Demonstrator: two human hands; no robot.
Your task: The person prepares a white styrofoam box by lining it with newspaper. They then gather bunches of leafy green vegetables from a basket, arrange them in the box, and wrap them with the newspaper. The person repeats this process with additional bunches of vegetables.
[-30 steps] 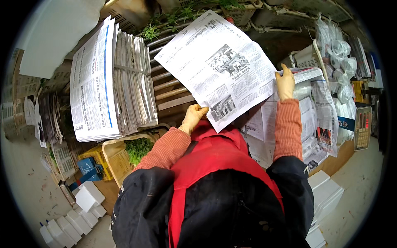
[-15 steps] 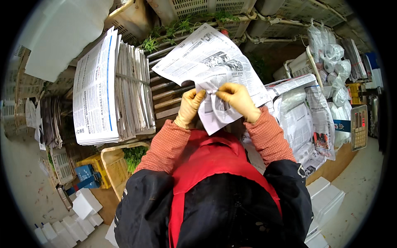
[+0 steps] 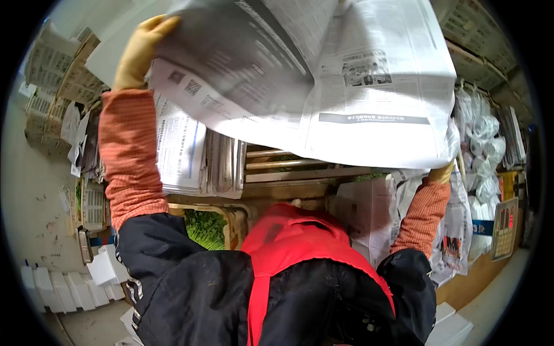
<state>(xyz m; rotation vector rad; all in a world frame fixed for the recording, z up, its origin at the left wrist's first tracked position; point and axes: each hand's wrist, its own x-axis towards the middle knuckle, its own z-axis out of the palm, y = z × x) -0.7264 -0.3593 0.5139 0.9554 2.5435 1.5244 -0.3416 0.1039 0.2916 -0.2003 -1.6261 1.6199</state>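
Observation:
A large newspaper sheet [image 3: 381,98] hangs spread out in front of me, with a fold running down its middle. At the far left my gloved left hand [image 3: 141,52] is closed on the sheet's upper left edge. Down at its lower right corner, my gloved right hand [image 3: 442,173] grips the sheet; its fingers are mostly hidden by the paper. Beneath the sheet's left half lies a thick stack of newspapers [image 3: 224,164], partly covered. Beside it, wooden slats [image 3: 283,164] show below the sheet's lower edge.
A tan crate [image 3: 238,222] holding green leaves [image 3: 205,228] is below the stack. To the right are more newspapers [image 3: 366,213], clear plastic bags [image 3: 485,141] and a scale display [image 3: 504,229]. White foam boxes [image 3: 69,291] line the lower left floor.
Both hands have moved apart from the middle, the left up and left, the right out to the right. The bunched newspaper is now opened wide between them.

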